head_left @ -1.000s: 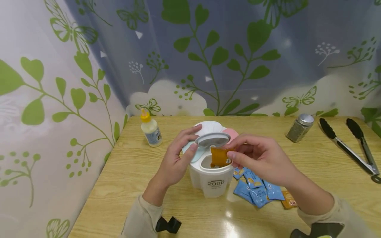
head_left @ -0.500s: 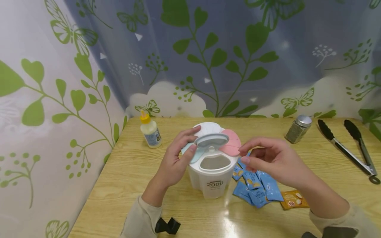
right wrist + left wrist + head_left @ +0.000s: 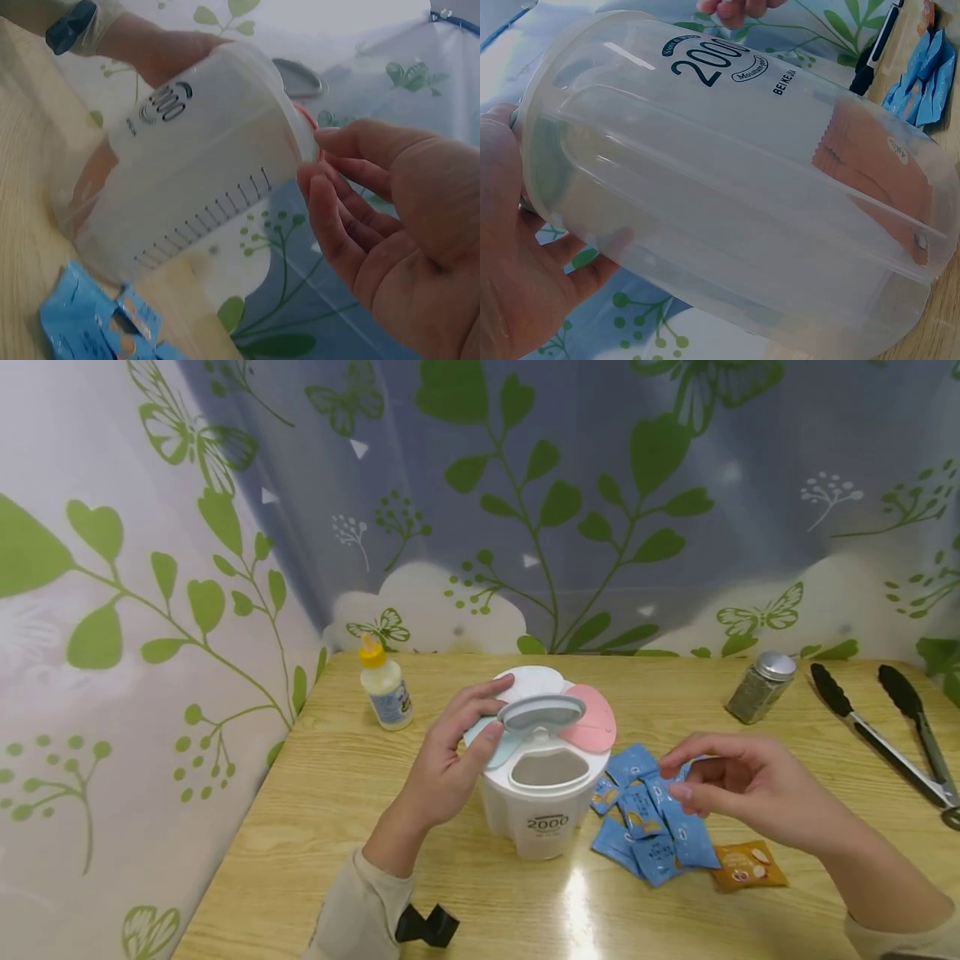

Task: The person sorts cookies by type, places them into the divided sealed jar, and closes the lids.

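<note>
A white, translucent food storage container (image 3: 546,818) stands on the table, marked "2000". Its front grey flap (image 3: 542,714) is raised over an opening, while the white, pink and light-blue flaps lie down. My left hand (image 3: 450,760) holds the container's top from the left, thumb beside the raised flap. Through the wall, the left wrist view shows an orange packet (image 3: 874,176) at the bottom. My right hand (image 3: 750,785) hovers with loosely bent fingers and nothing in them, above several blue snack packets (image 3: 652,827). Beside these lies another orange packet (image 3: 750,865).
A small bottle with a yellow cap (image 3: 387,693) stands at the back left. Towards the back right are a glass jar with a silver lid (image 3: 759,689) and black-tipped tongs (image 3: 888,756). A patterned curtain (image 3: 585,527) hangs behind the table.
The orange packet left my right hand and dropped into the container's front opening. My right hand then drew away to the right, over the blue packets. My left hand stayed put.
</note>
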A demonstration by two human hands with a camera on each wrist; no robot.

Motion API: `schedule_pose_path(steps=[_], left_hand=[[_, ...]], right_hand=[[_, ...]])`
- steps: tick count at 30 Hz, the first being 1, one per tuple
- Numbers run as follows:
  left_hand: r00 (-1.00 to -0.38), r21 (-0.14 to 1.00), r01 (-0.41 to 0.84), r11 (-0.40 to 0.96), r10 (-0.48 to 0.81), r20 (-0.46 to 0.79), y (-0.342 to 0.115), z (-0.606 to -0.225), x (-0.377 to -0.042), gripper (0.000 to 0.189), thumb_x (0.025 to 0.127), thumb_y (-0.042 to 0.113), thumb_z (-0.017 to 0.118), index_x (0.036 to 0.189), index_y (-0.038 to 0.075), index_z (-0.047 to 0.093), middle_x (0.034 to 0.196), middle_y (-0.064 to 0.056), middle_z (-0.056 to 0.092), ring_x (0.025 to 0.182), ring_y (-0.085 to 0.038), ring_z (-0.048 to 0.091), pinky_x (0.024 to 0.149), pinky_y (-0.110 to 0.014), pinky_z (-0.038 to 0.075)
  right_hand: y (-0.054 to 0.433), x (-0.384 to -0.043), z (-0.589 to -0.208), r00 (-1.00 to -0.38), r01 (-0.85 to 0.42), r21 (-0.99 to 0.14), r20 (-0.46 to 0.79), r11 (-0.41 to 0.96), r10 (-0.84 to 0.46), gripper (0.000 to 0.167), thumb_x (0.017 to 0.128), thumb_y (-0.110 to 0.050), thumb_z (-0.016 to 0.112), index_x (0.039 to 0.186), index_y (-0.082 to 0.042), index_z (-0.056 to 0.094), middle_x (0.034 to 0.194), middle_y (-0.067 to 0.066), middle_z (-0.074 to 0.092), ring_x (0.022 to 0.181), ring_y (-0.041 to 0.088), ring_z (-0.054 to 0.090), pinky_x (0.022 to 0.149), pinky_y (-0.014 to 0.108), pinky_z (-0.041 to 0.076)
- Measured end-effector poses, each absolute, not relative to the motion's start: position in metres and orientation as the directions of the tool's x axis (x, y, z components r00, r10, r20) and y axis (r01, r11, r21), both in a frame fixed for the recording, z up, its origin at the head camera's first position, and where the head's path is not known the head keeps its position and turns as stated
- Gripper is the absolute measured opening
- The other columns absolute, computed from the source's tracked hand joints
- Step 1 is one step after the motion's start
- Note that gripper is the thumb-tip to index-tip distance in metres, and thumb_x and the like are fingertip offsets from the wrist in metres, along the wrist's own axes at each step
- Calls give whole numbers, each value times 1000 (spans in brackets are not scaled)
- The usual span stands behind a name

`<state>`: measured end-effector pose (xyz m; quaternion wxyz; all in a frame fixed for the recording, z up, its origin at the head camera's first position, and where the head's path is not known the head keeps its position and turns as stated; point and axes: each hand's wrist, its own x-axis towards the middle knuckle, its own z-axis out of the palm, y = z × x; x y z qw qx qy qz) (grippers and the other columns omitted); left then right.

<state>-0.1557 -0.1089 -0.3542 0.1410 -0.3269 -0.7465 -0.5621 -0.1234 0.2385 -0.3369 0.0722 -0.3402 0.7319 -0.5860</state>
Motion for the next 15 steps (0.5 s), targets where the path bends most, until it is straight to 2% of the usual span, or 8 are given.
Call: schedule_pose_path(steps=[8, 12, 15], left_hand=[[-753, 753, 638, 160, 334, 567, -109, -357, -155, 24, 102, 18, 49, 111, 5, 65, 148, -6, 53, 142, -21, 44, 119, -46, 35], [-754, 754, 637, 162, 335, 565, -109, -357, -154, 24, 102, 19, 48, 111, 5, 65, 148, -5, 53, 142, -21, 45, 119, -46, 35], [-753, 752, 639, 165, 337, 565, -109, -357, -154, 24, 102, 19, 48, 112, 5, 65, 149, -5, 52, 142, -21, 44, 119, -46, 35]], right_hand=[[264, -129, -359, -726, -423, -899, 262, 113, -635, 35, 86, 21, 59, 115, 2, 65, 101, 3, 71, 77, 13, 68, 61, 29, 59], [277, -131, -371, -679, -454, -883, 256, 119, -688, 39, 84, 21, 61, 117, -1, 66, 102, 2, 70, 74, 15, 66, 55, 30, 54], [289, -131, -379, -667, -437, -890, 225, 129, -710, 40, 84, 20, 63, 117, -1, 66, 103, 1, 70, 70, 16, 64, 50, 32, 51]])
